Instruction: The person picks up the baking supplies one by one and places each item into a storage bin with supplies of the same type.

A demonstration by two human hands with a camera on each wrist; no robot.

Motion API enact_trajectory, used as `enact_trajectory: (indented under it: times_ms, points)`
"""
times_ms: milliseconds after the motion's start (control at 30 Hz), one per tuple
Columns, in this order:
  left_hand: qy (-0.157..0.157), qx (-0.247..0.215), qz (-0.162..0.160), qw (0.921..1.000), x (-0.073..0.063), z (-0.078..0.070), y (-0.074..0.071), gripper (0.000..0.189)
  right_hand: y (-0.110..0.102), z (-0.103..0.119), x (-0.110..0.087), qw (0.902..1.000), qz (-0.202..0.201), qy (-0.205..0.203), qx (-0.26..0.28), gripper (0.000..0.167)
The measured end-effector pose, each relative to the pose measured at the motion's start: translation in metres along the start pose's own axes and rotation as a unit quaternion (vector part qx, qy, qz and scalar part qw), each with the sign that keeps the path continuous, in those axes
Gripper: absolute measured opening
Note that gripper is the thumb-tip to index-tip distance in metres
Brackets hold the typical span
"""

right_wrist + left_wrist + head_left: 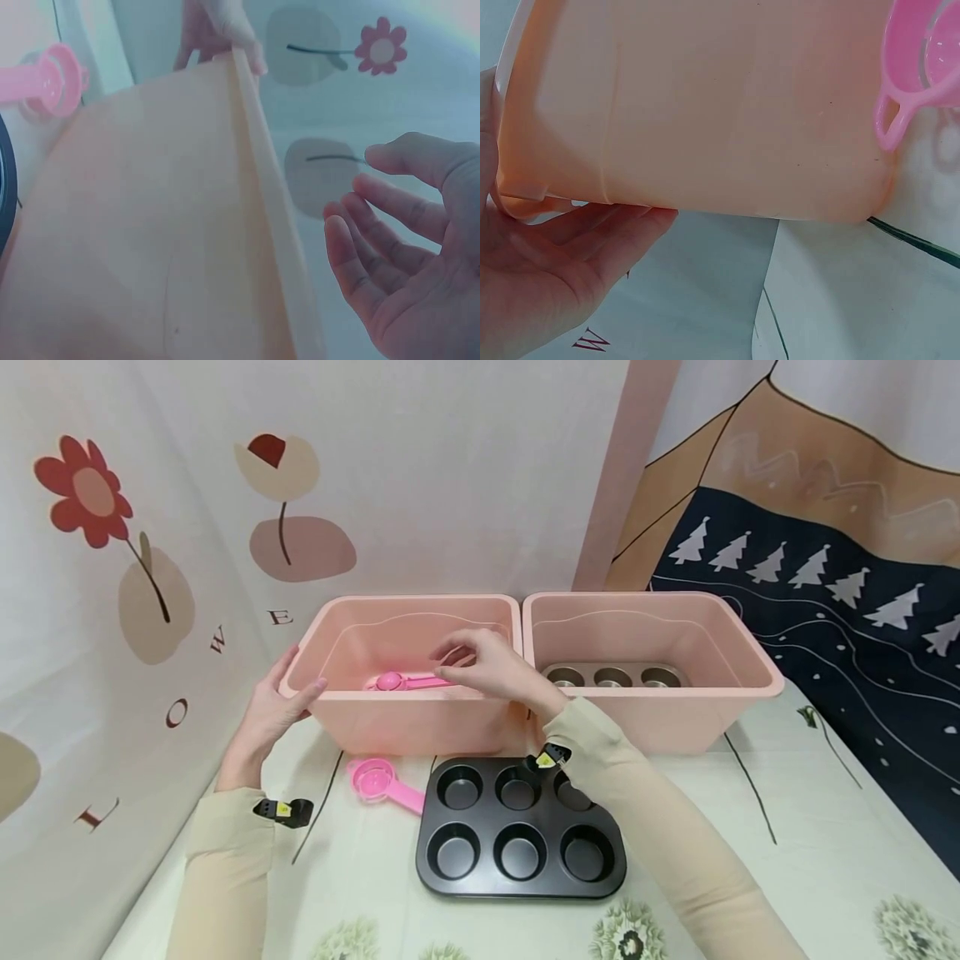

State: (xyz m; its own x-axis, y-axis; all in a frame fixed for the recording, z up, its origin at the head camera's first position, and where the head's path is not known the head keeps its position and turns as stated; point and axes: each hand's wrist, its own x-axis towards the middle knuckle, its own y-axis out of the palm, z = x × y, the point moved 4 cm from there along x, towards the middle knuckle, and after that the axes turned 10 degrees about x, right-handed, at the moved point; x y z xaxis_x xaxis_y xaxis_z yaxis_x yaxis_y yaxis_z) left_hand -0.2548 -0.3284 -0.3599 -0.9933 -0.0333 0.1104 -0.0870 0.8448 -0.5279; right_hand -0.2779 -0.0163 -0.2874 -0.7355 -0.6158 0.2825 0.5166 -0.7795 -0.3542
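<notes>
Printed fabric [450, 485] encloses the rear and left of the work area. A pale cloth-covered surface [315, 893] with plant prints carries all items. Toward its back edge, the left bin [405, 727] and right bin [645, 722] stand side by side, openings upward, presumably so that both remain within reach. The right bin contains a brownish muffin pan [588, 670]. A black muffin pan [487, 818] lies flat in front of the bins, cups upward.

The left hand [273, 714] spans the left bin's front-left corner, thumb and fingers apart and touching it, likely to steady it. The right hand [495, 667] is above the left bin's front rim, fingers gently bent, narrow gap to the thumb, holding nothing; this height appears to clear the front wall.

A pink egg separator [386, 786] lies between the left bin and the black muffin pan. A pink spoon [408, 683] lies inside the left bin, behind its front rim; whether it is one piece cannot be told.
</notes>
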Motion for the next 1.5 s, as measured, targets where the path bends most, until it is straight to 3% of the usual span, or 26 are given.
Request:
enact_trajectory:
  times_ms: [400, 733, 1100, 1500]
  points:
    - [-0.004, 0.003, -0.004, 1.0, 0.0, 0.001, -0.002, 0.083, 0.02, 0.011, -0.006, 0.9987, 0.028, -0.043, 0.005, 0.022]
    - [-0.003, -0.003, -0.002, 1.0, 0.0, 0.0, 0.0, 0.083, 0.033, 0.008, -0.015, 0.9968, 0.059, -0.052, 0.016, 0.02]
    - [-0.004, -0.005, -0.001, 1.0, 0.001, 0.001, 0.001, 0.083, 0.05, -0.002, -0.024, 0.9929, 0.09, -0.061, 0.05, 0.02]
    - [-0.003, -0.008, -0.002, 1.0, 0.001, 0.002, 0.001, 0.083, 0.066, -0.02, -0.03, 0.9914, 0.105, -0.059, 0.051, 0.021]
